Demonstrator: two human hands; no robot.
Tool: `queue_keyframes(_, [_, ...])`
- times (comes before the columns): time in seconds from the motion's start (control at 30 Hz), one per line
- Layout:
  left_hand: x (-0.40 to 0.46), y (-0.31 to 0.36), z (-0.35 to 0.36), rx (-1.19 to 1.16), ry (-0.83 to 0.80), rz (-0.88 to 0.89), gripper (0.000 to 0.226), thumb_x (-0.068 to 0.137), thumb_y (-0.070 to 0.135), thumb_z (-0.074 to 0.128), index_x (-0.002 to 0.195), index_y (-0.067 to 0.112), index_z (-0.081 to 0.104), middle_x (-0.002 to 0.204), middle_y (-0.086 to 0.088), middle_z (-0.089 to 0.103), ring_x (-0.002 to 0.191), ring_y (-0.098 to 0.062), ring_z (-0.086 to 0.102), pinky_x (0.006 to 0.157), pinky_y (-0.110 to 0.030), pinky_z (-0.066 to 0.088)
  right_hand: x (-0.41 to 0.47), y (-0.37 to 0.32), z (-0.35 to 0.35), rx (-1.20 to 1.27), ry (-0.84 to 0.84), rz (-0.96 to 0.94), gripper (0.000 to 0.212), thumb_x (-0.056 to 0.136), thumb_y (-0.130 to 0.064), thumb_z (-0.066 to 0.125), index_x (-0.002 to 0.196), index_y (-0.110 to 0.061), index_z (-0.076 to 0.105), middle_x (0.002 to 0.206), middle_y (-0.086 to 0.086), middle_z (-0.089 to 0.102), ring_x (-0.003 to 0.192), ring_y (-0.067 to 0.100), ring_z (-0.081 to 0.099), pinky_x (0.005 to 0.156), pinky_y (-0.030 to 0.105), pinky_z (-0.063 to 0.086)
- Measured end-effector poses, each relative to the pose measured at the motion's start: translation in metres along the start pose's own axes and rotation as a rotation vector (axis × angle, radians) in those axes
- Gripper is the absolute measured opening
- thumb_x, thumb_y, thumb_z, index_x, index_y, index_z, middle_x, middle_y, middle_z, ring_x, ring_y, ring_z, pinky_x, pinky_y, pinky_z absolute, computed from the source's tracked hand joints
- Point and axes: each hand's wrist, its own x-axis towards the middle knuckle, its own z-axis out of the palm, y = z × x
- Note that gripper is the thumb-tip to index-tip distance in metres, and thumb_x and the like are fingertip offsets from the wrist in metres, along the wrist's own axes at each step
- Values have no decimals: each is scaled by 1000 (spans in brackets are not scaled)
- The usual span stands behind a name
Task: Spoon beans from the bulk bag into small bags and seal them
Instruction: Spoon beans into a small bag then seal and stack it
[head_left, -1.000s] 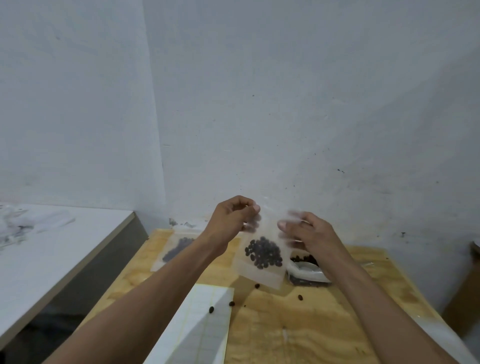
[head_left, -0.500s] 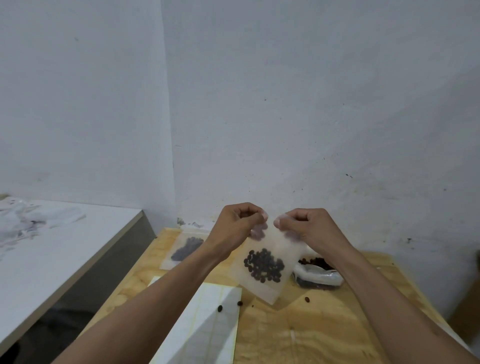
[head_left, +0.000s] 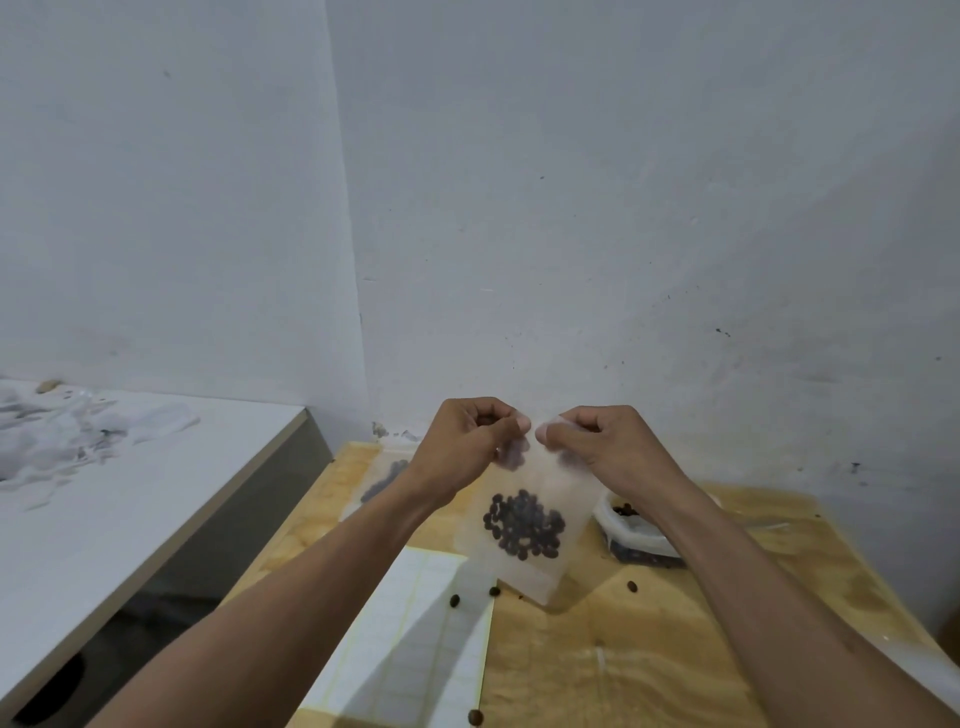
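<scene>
Small bag (head_left: 524, 525) — translucent, a cluster of dark beans (head_left: 523, 526) in its lower half — held upright above the wooden tabletop (head_left: 649, 649). Left hand (head_left: 467, 441) and right hand (head_left: 602, 441) both pinch its top edge, fingers curled, thumbs close together. Bulk bag (head_left: 636, 535), rim rolled down, sits behind the right forearm. A second filled bag (head_left: 382, 480) lies flat at far left of the tabletop. White gridded sheet (head_left: 415, 649) nearer the camera — loose beans (head_left: 631, 586) scattered around it.
</scene>
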Motion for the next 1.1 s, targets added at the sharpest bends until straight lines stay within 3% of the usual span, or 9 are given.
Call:
queue_keyframes(0.2, [0, -5, 8, 49, 40, -10, 15, 93, 5, 70, 83, -5, 73, 68, -12, 70, 58, -21, 63, 60, -31, 56, 2, 6, 1, -56, 7, 23, 21, 84, -32, 75, 78, -12, 79, 76, 2, 77, 67, 7, 66, 67, 28, 50])
queue_keyframes(0.3, [0, -4, 8, 71, 84, -26, 14, 93, 2, 69, 81, -5, 73, 63, -9, 70, 54, -20, 62, 57, -31, 56, -4, 12, -8, -13, 1, 42, 25, 86, -27, 74, 83, -3, 78, 76, 5, 75, 66, 10, 65, 63, 22, 49])
queue_keyframes(0.37, [2, -2, 6, 76, 122, -35, 14, 93, 1, 69, 82, -6, 73, 63, -9, 70, 53, -21, 62, 57, -31, 56, -8, 16, -17, 33, -26, 53, 18, 89, -23, 73, 86, -6, 80, 76, 3, 77, 68, 10, 68, 61, 16, 52])
queue_keyframes(0.5, [-2, -2, 7, 85, 148, -44, 15, 93, 2, 70, 88, -11, 73, 66, -11, 71, 57, -25, 65, 59, -33, 59, -12, 24, -25, 24, -54, 44, 19, 91, -28, 74, 86, -10, 78, 71, 5, 75, 66, 12, 69, 68, 24, 58])
queue_keyframes(0.7, [-8, 0, 0, 111, 162, -32, 15, 93, 3, 70, 91, -11, 74, 65, -8, 72, 61, -26, 67, 61, -34, 60, -14, 23, -18, 5, 8, 31, 33, 87, -37, 77, 70, -9, 74, 59, 0, 69, 55, 10, 64, 46, 11, 43])
queue_keyframes(0.8, [-12, -1, -7, 116, 165, -30, 15, 93, 4, 70, 91, -11, 74, 64, -7, 71, 61, -25, 67, 61, -34, 61, -15, 24, -11, 7, 26, 31, 39, 84, -41, 78, 65, -7, 70, 57, 0, 67, 53, 8, 63, 54, 16, 49])
queue_keyframes(1.0, [-15, -6, -18, 100, 236, -40, 17, 93, 2, 69, 90, -14, 73, 57, -4, 68, 50, -17, 64, 56, -29, 59, -7, 25, 6, 60, 31, 83, 47, 78, -51, 79, 66, -6, 70, 57, 2, 69, 55, 13, 64, 76, 39, 62])
queue_keyframes(1.1, [-13, -7, -24, 57, 344, -61, 17, 93, 6, 70, 87, -9, 75, 60, -8, 68, 49, -14, 63, 55, -23, 54, -5, 19, 19, 161, -10, 134, 51, 84, -55, 70, 79, -5, 71, 77, 4, 77, 72, 15, 73, 82, 40, 63])
